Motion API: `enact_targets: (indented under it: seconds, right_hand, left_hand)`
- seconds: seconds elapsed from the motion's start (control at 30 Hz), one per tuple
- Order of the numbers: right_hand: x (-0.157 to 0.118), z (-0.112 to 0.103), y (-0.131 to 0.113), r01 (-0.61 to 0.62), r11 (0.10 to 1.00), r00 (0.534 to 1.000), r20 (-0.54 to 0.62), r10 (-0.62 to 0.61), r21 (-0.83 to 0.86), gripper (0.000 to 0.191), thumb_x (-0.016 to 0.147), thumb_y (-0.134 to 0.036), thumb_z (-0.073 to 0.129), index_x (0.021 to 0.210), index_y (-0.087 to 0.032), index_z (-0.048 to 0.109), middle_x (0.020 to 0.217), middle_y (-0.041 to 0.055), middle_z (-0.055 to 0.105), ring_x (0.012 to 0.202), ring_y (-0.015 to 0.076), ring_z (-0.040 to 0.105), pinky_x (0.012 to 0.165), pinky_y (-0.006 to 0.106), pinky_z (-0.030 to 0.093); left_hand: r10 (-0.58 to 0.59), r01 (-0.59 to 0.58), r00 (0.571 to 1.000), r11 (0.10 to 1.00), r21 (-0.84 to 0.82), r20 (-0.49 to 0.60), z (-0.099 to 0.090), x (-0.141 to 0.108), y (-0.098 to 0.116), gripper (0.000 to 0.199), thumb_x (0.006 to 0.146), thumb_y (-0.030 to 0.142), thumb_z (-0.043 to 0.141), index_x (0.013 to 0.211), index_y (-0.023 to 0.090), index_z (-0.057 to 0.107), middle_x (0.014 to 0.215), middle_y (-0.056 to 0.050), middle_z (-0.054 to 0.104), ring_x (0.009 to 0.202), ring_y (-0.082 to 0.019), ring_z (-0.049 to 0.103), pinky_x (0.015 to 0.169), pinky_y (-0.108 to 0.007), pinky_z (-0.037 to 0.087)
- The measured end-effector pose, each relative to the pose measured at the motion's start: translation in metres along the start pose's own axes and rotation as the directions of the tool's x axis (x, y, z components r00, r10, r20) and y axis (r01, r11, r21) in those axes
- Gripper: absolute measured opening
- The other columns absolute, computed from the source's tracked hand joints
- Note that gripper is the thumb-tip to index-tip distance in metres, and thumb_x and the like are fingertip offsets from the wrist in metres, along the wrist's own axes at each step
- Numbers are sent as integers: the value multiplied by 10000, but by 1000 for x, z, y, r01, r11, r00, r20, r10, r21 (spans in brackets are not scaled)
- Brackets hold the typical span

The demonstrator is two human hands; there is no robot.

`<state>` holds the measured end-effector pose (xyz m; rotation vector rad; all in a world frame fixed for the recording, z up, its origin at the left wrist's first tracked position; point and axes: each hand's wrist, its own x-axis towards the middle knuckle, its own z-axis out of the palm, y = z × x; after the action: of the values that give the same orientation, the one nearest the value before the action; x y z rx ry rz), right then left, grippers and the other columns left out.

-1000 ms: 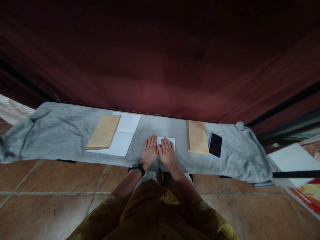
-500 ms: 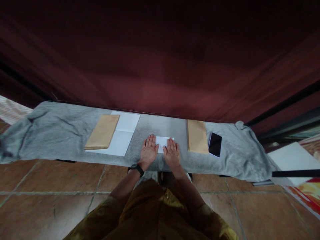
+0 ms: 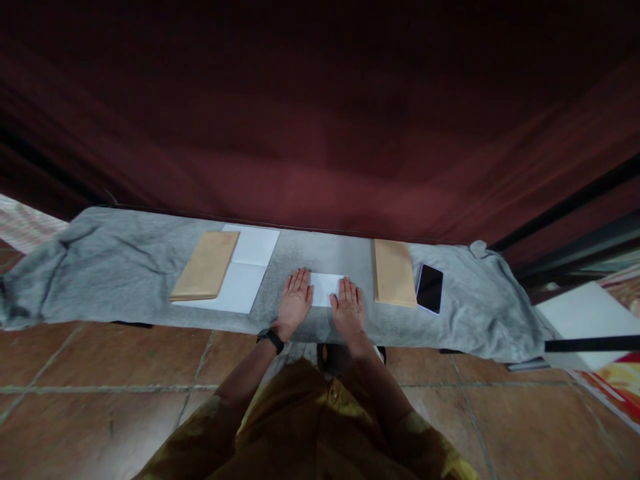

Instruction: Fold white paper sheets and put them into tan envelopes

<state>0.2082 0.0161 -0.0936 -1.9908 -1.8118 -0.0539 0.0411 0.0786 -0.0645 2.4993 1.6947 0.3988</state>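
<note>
A small white paper (image 3: 325, 289) lies on the grey cloth (image 3: 305, 253) in the middle of the narrow table. Flat on its left edge rests my left hand (image 3: 295, 301), fingers extended, a black watch on the wrist. My right hand (image 3: 349, 308) lies flat at the paper's right edge, also with straight fingers. To the left, a stack of brown envelopes (image 3: 206, 265) partly covers a larger creased white sheet (image 3: 250, 267). Another brown envelope stack (image 3: 394, 272) is right of my right hand.
A phone (image 3: 430, 289) with a dark screen lies right of the right-hand envelopes. Dark red fabric (image 3: 320, 153) hangs behind the table. At the far right are a white board (image 3: 585, 320) and a black bar (image 3: 593, 344).
My right hand has shifted slightly to the right and my left hand slightly to the left, so more of the small paper shows between them.
</note>
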Motion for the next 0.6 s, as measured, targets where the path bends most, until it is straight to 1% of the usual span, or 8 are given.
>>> enact_targets:
  seconds: [0.07,0.13,0.27,0.37,0.5,0.6]
  right_hand:
    - [0,0,0,4,1000,1000,-10,-4,0,556,1098,-340,364,1583,-71,390,1597,216,464,1479,304,431,1226,521,286]
    - [0,0,0,1,1000,1000,-8,-1,2,558,1095,-340,368,1581,-66,395,1592,219,468,1480,306,432,1224,520,290]
    - [0,-1,0,-6,1000,1000,-1,6,0,561,1092,-342,367,1573,-57,409,1593,221,465,1473,313,440,1221,530,299]
    - [0,-2,0,0,1000,1000,5,0,3,552,1092,-334,365,1568,-59,418,1597,211,464,1469,305,447,1229,518,292]
    - [0,-5,-1,-2,1000,1000,7,2,18,541,1085,-302,370,1567,-61,417,1597,209,464,1486,293,425,1235,514,289]
    - [1,-6,2,-36,996,999,-20,38,86,556,1082,-291,338,1594,-77,368,1588,197,483,1485,265,427,1233,488,316]
  left_hand:
    - [72,-71,997,997,-23,21,-3,8,3,564,1041,239,282,1562,76,419,1632,-137,436,1552,-235,332,1296,-418,231]
    - [123,-122,991,992,-29,59,-5,16,8,568,1005,176,309,1551,89,440,1617,-137,460,1543,-234,349,1290,-419,245]
    - [159,-159,980,987,-11,119,-11,31,16,585,929,98,381,1498,116,512,1495,-162,581,1428,-255,492,1258,-438,289]
    - [159,-160,977,987,-1,144,-17,40,18,525,921,89,403,1407,137,595,1373,-150,646,1307,-255,570,1216,-424,338]
    - [136,-136,976,991,-13,168,-24,51,17,399,908,108,456,1224,169,692,1247,-134,679,1178,-255,619,1082,-408,458]
    - [126,-123,980,992,-26,155,-34,57,19,331,889,97,492,1112,191,719,1170,-120,696,1102,-252,643,1028,-404,481]
